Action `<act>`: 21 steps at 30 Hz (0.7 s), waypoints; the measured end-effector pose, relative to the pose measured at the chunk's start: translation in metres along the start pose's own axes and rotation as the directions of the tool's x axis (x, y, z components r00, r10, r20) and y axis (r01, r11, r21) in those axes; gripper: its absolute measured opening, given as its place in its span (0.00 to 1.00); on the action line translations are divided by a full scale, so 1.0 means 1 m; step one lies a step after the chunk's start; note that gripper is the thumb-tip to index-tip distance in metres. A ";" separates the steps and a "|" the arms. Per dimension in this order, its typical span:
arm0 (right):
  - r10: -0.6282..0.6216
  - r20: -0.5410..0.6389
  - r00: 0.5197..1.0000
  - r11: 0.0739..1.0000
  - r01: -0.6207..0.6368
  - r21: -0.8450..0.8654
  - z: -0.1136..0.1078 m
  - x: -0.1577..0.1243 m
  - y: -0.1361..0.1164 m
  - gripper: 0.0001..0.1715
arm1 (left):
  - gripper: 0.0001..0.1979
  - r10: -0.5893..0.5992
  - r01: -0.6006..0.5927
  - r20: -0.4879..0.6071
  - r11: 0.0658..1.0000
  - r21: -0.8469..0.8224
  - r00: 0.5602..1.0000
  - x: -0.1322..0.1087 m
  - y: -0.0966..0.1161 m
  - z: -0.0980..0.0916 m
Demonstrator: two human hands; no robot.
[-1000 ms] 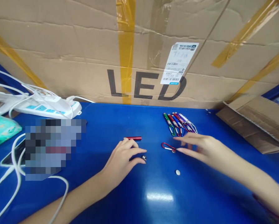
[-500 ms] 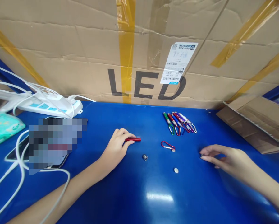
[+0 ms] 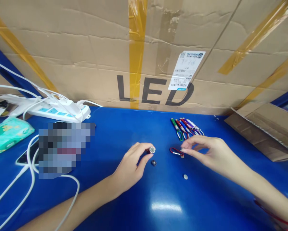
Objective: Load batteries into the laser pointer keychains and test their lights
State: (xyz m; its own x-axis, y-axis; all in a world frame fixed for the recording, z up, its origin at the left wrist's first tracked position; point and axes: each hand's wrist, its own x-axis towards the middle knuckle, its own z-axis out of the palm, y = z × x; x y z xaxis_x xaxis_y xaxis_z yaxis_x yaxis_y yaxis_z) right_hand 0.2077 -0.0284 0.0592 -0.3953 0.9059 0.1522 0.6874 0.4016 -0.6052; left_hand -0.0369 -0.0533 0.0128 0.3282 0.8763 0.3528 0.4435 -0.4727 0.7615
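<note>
In the head view, the left hand (image 3: 131, 165) has its thumb and index finger clamped on a red tube (image 3: 152, 149). The tube sits right at the tips of those fingers, its body mostly hidden by them, with the open round end facing out past the fingertips towards the wearer. Just beyond the left thumb tip, on the near side, a small dark piece (image 3: 153, 163) lies on the blue table (image 3: 124, 211), apart from the fingers.

The right hand (image 3: 204, 149) reaches in with thumb and index fingertips close together; whether they pinch something small, I cannot tell. Just left of these fingertips is a red clip (image 3: 176, 153) with a silver bar, its right end close below the thumb tip. A silver disc (image 3: 185, 176) lies on the near side of the right fingertips, clear of them. Beyond the same fingertips, on the far side, slim coloured tubes (image 3: 184, 125) with clips lie side by side. The two hands' fingertips are apart, with the red clip between them.
</note>
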 end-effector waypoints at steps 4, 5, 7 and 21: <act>-0.024 0.057 0.998 0.939 0.003 0.343 0.017 0.012 -0.049 0.08 | 0.09 0.078 -0.079 0.035 0.996 0.030 0.996 -0.001 0.000 -0.001; -0.029 0.085 0.996 0.920 -0.007 0.392 0.021 0.014 -0.056 0.08 | 0.09 0.086 -0.088 0.040 0.996 0.035 0.995 -0.001 0.000 -0.002; -0.033 0.130 0.991 0.894 -0.029 0.446 0.028 0.020 -0.061 0.08 | 0.10 0.091 -0.093 0.047 0.995 0.042 0.995 0.000 -0.002 -0.002; -0.118 -0.090 0.989 0.970 0.134 0.203 0.041 0.038 -0.031 0.09 | 0.08 -0.151 0.154 -0.051 0.986 0.058 0.987 0.001 -0.011 0.005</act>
State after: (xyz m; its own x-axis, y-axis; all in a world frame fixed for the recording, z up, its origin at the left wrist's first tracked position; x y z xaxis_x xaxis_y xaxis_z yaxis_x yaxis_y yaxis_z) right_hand 0.1466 -0.0124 0.0519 -0.4174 0.8605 0.2922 0.4898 0.4839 -0.7253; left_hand -0.0379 -0.0477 0.0018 0.2144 0.9413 0.2608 0.5366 -0.3367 0.7738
